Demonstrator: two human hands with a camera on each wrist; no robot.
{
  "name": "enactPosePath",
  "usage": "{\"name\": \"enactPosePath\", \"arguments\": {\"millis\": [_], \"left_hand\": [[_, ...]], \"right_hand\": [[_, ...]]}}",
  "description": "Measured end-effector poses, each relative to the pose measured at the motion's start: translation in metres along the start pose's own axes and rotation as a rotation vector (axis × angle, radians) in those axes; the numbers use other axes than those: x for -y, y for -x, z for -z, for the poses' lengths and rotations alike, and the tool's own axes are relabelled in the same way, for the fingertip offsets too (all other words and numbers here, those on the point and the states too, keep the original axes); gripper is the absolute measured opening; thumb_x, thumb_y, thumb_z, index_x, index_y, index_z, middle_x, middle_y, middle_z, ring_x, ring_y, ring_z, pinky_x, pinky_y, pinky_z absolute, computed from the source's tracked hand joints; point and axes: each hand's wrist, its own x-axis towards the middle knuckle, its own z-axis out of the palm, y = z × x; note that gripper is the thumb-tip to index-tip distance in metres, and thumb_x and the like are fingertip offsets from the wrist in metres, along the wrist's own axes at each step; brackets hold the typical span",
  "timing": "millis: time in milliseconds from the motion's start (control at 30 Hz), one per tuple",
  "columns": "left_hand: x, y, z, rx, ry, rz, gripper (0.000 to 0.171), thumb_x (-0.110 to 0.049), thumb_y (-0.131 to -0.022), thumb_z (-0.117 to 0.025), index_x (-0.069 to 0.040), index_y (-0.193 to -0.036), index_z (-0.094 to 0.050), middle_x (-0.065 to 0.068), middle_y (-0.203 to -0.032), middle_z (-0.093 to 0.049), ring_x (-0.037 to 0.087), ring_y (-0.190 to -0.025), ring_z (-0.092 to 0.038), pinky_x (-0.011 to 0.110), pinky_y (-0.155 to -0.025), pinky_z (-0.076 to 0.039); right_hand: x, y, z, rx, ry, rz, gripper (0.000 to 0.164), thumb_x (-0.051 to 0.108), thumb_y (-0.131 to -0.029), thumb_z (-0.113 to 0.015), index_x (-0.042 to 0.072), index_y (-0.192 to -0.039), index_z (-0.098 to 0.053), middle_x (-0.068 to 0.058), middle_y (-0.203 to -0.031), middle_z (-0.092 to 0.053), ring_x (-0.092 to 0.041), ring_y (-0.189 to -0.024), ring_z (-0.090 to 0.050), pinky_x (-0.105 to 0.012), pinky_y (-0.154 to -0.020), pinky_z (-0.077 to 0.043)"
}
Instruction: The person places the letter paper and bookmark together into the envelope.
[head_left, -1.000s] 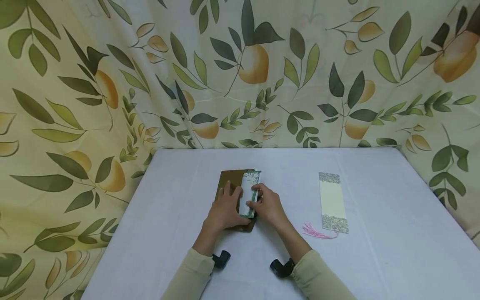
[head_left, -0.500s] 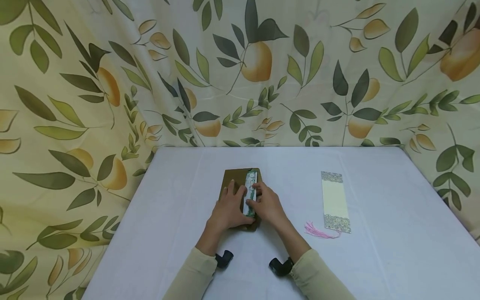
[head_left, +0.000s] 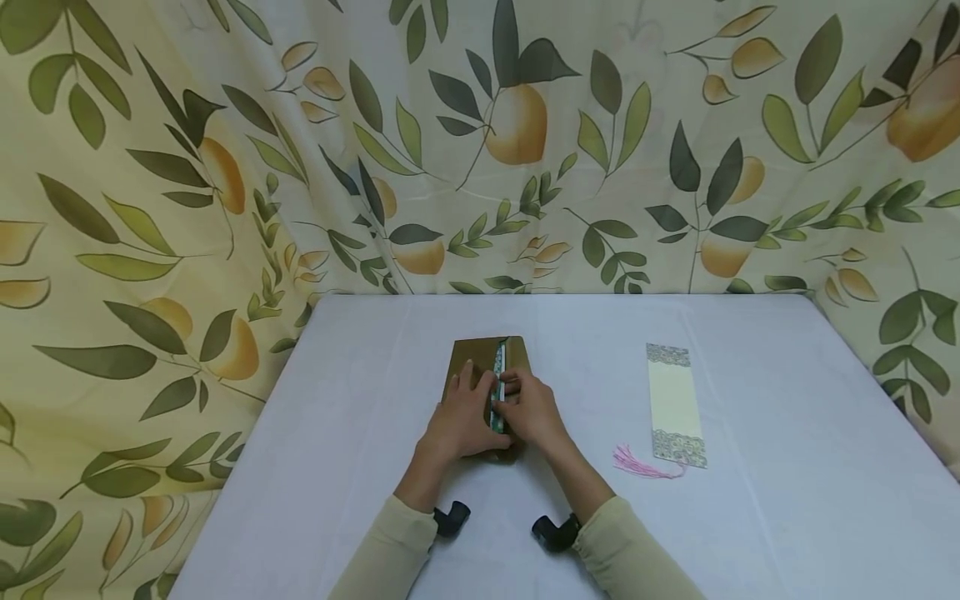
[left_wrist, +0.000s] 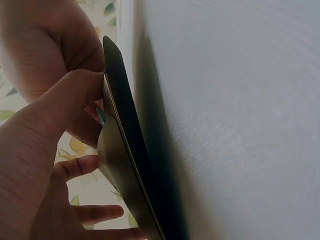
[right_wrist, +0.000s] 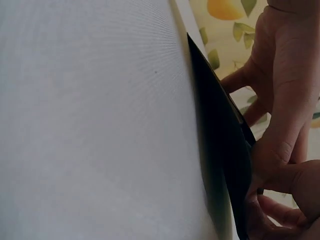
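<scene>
A brown paper envelope lies on the table in the head view, its right part spread out flat. A thin strip of a green-and-white floral bookmark shows upright along the envelope's slot; the rest is hidden inside. My left hand presses on the envelope's left part with spread fingers, its thumb near the lower edge in the left wrist view. My right hand pinches the bookmark's right edge between thumb and index finger. In the right wrist view, the envelope's dark underside tilts slightly off the cloth.
To the right lies a cream bookmark with patterned ends and a pink tassel. A white cloth covers the table. Behind it hangs a leaf-and-fruit printed curtain. Black wrist cameras sit at both cuffs.
The floral bookmark has slid left into the envelope, from a broad visible face to a thin strip. More of the envelope's right part shows. My left hand stays nearly in place.
</scene>
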Motion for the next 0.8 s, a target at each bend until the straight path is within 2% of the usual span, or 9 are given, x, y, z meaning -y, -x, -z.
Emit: {"name": "enactPosePath", "arguments": {"millis": [200,500,800], "left_hand": [[0.001,-0.001,0.000,-0.002,0.000,-0.010,0.091,-0.055,-0.064,-0.078,-0.024,-0.138,-0.035,0.019,-0.153,-0.016,0.044,-0.133,-0.026,0.060,-0.086,-0.042],[-0.001,-0.001,0.000,0.012,0.011,-0.006,0.098,-0.051,-0.064,-0.079,-0.021,-0.145,-0.031,0.019,-0.153,-0.014,0.044,-0.134,-0.025,0.060,-0.089,-0.040],[0.000,0.000,-0.001,0.025,0.016,0.015,0.097,-0.052,-0.065,-0.078,-0.023,-0.144,-0.031,0.017,-0.154,-0.012,0.042,-0.136,-0.022,0.061,-0.088,-0.040]], "right_hand": [[0.000,-0.003,-0.004,0.001,-0.002,-0.032,0.040,0.007,-0.081,-0.072,0.007,-0.117,-0.056,-0.010,-0.104,-0.064,-0.019,-0.084,-0.062,-0.035,-0.071,-0.051],[-0.002,-0.001,-0.004,0.026,0.000,-0.029,0.038,0.006,-0.082,-0.068,0.011,-0.118,-0.056,-0.007,-0.104,-0.066,-0.018,-0.084,-0.061,-0.036,-0.073,-0.050],[0.004,0.005,0.005,0.046,0.021,0.027,0.034,0.007,-0.084,-0.070,0.010,-0.116,-0.058,-0.008,-0.105,-0.067,-0.019,-0.089,-0.064,-0.039,-0.076,-0.051]]}}
